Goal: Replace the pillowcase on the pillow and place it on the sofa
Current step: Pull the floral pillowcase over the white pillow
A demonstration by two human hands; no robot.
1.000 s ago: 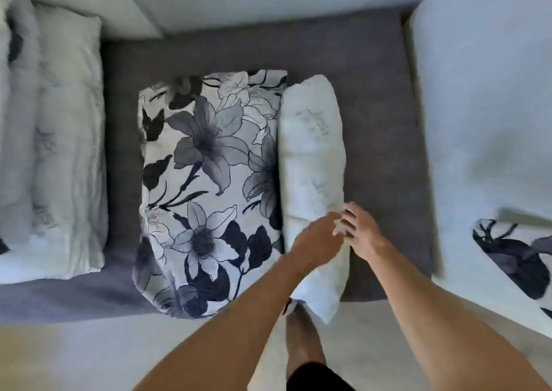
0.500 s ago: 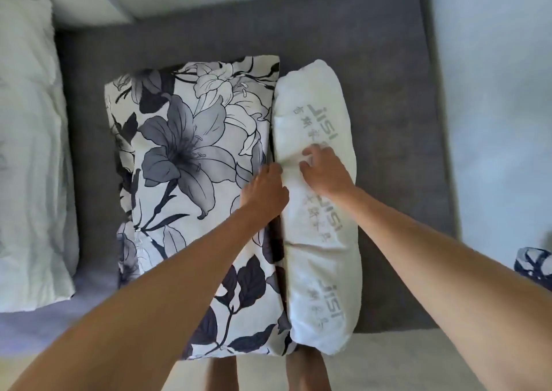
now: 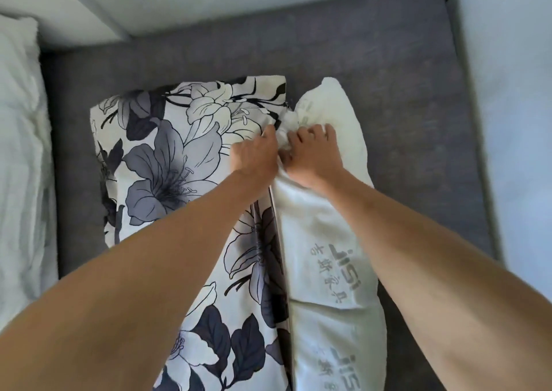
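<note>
Pillow (image 3: 325, 256): white, printed lettering, lying lengthwise on the grey sofa seat (image 3: 403, 97), partly out of the pillowcase (image 3: 167, 157). Pillowcase: floral, dark and pale lilies, covering the pillow's left part; its open edge runs along the middle. Left hand (image 3: 255, 156): fingers curled, gripping the pillowcase edge near the far end. Right hand (image 3: 313, 159): fingers curled into bunched white pillow fabric, touching the left hand. Second white pillow (image 3: 21, 163): far left, well apart.
</note>
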